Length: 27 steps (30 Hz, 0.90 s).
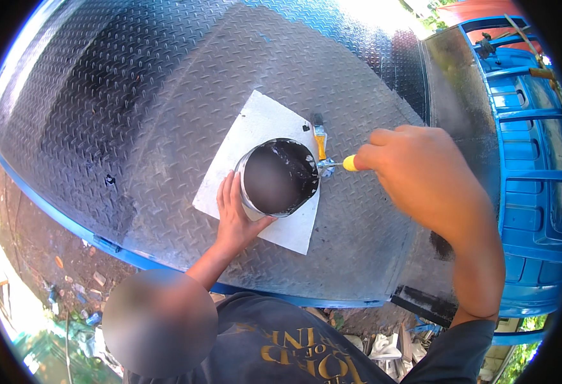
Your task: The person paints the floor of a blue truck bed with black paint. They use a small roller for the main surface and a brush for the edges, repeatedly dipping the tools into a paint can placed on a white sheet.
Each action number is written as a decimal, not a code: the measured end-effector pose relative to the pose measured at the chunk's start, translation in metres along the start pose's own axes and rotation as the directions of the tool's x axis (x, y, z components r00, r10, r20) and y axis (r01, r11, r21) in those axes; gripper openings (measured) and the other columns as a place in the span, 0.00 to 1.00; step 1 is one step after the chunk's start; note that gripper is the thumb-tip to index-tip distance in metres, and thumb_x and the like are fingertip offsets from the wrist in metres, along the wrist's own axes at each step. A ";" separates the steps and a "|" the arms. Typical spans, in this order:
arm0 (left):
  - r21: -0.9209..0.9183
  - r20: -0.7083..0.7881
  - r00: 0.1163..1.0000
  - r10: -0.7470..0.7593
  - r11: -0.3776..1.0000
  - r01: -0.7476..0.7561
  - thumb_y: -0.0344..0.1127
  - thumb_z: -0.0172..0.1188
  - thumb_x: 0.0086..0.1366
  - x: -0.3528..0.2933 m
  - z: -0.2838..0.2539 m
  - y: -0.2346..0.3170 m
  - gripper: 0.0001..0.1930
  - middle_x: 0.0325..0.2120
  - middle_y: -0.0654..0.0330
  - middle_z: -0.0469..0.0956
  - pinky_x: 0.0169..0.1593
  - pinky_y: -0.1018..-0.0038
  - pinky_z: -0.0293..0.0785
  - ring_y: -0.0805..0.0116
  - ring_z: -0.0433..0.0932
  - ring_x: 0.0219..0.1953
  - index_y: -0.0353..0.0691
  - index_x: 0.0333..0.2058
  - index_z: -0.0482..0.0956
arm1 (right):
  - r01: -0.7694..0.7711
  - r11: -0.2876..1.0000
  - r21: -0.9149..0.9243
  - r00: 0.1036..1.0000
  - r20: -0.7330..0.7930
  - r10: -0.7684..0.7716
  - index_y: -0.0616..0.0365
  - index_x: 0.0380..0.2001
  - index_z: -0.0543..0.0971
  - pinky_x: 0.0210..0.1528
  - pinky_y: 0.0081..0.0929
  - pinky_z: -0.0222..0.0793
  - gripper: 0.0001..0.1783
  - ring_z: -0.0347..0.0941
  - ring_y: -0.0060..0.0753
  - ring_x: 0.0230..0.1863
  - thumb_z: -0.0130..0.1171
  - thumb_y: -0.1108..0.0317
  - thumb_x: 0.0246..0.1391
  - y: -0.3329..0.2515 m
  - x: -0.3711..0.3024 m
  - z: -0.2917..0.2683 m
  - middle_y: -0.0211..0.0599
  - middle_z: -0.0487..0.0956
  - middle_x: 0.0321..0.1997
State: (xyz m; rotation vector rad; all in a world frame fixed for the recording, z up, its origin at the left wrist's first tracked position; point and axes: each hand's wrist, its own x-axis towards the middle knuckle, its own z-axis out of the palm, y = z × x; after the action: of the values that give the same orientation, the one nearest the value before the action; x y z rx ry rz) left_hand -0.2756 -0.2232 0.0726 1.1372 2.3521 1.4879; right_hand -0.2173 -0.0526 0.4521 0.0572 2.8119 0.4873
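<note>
A round metal can (245, 196), coated black inside and on its rim, stands on a white sheet (236, 147). My left hand (235, 208) is closed around the can's near left side. In my right hand (409, 166) is a screwdriver (349, 163) with a yellow handle, gripped in the fingers; its thin metal shaft points left to the can's right rim. Whether the tip touches the rim, I cannot tell. Beside the can's far right edge lies a paintbrush (321, 142) with a yellow-orange handle and dark bristles, partly past the sheet.
Under everything is a dark tread-plate bed (185, 128), glossy black at the far and left parts. A blue edge (134, 257) borders its near side, with littered ground (57, 269) below. A blue ribbed frame (529, 176) stands along the right.
</note>
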 end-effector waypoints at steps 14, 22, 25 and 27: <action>-0.020 -0.001 1.000 -0.002 1.000 0.002 0.48 0.86 0.44 -0.001 -0.001 0.000 0.68 0.74 0.37 0.49 0.77 0.44 0.50 0.34 0.48 0.76 0.35 0.76 0.47 | -0.159 0.952 0.263 0.987 0.011 0.162 0.52 0.44 0.86 0.46 0.41 0.77 0.12 0.81 0.48 0.43 0.64 0.72 0.57 0.005 -0.060 0.012 0.37 0.85 0.40; 0.003 0.039 0.999 -0.029 1.000 0.028 0.48 0.85 0.46 -0.008 -0.016 -0.003 0.68 0.75 0.37 0.48 0.77 0.44 0.50 0.35 0.48 0.76 0.37 0.77 0.47 | -0.339 0.521 0.783 0.869 0.050 0.492 0.58 0.53 0.83 0.53 0.33 0.76 0.20 0.83 0.40 0.48 0.69 0.75 0.56 0.000 -0.150 0.123 0.43 0.85 0.46; 0.037 0.053 0.998 -0.046 0.998 0.044 0.46 0.85 0.47 -0.016 -0.022 -0.005 0.68 0.76 0.39 0.47 0.77 0.44 0.49 0.36 0.47 0.77 0.39 0.78 0.45 | -0.321 0.344 0.882 0.813 0.070 0.578 0.59 0.54 0.82 0.54 0.31 0.76 0.21 0.82 0.36 0.49 0.70 0.76 0.56 -0.016 -0.174 0.179 0.42 0.85 0.47; 0.062 0.043 0.997 -0.064 0.996 0.061 0.47 0.84 0.47 -0.024 -0.029 -0.005 0.66 0.75 0.36 0.48 0.75 0.43 0.52 0.33 0.50 0.75 0.37 0.77 0.48 | -0.282 0.228 0.932 0.780 0.085 0.620 0.58 0.54 0.82 0.54 0.31 0.76 0.21 0.82 0.35 0.49 0.70 0.77 0.56 -0.035 -0.179 0.213 0.41 0.85 0.48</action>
State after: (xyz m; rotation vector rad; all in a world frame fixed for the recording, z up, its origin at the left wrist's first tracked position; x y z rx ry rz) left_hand -0.2752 -0.2608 0.0761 1.0884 2.3950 1.3647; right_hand 0.0150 -0.0324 0.2968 1.1899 2.8829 -1.2070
